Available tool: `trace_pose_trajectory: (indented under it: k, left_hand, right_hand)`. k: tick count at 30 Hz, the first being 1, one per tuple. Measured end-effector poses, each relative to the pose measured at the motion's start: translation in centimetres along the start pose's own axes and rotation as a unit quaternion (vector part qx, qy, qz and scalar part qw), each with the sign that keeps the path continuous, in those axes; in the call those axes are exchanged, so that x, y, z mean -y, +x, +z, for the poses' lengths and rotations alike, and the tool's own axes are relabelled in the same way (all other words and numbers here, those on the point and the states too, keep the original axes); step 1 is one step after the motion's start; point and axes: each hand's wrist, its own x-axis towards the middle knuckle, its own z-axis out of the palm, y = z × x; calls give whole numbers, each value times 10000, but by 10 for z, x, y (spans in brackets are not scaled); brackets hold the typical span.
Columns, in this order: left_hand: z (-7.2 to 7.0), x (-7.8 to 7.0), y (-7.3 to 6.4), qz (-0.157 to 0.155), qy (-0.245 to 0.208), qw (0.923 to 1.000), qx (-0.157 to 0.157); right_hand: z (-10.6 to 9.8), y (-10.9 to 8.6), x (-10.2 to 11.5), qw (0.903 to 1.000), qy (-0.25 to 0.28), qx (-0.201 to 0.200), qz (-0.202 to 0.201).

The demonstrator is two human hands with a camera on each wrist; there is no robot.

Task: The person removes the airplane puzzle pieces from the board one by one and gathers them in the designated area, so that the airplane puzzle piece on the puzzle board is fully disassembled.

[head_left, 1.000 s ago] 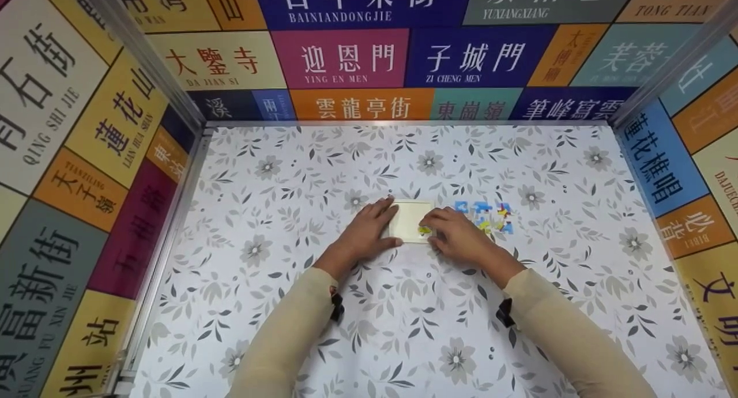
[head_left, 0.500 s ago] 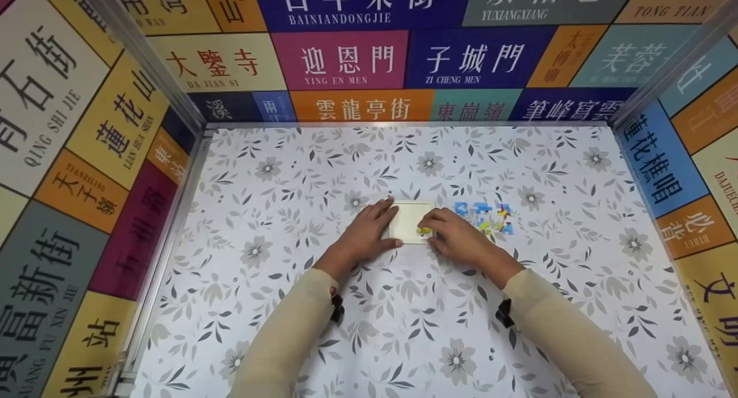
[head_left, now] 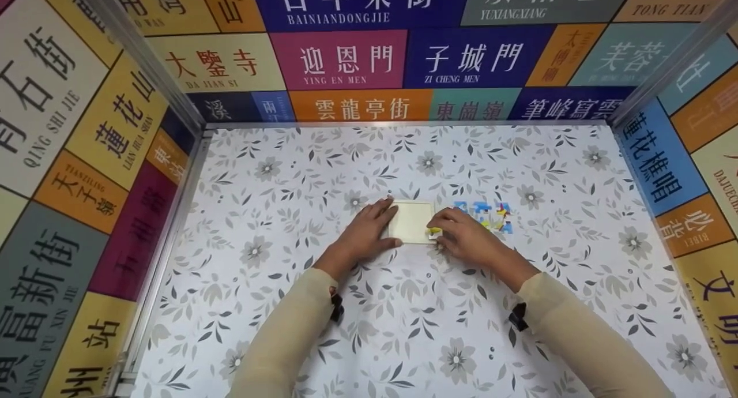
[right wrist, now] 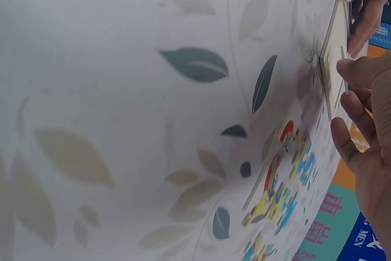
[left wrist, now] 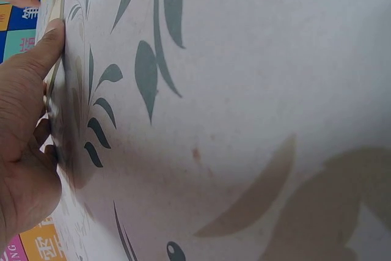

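A shallow cream puzzle tray lies flat on the table between my hands. My left hand holds its left side, thumb at the near corner and fingers at the far one. With thumb and fingers, my right hand pinches a small yellow jigsaw piece over the tray's right edge. The right wrist view shows this thin piece edge-on, tilted at the fingertips. Just right of that hand lie several loose jigsaw pieces in blue, yellow and red, partly hidden by it.
White tablecloth with grey flowers and leaves covers the table. Colourful panels with large lettering wall in the back and both sides. Each sleeve has a dark device at its wrist.
My right hand has shifted slightly right with the yellow jigsaw piece, from inside the tray to its right edge. The left hand and the tray have stayed in place.
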Motion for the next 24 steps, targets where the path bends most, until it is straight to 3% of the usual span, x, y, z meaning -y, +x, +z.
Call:
trace_pose_trajectory:
  k: [12,24]
  left_hand:
    - [0,-1,-1,-101,-278,9995,97]
    - [1,-1,1,-101,-144,9998,36]
  right_hand:
    - [-19,-43,-17,9987,-195,-478,-49]
    - [-38,-87,-35,9965,-290,-747,234]
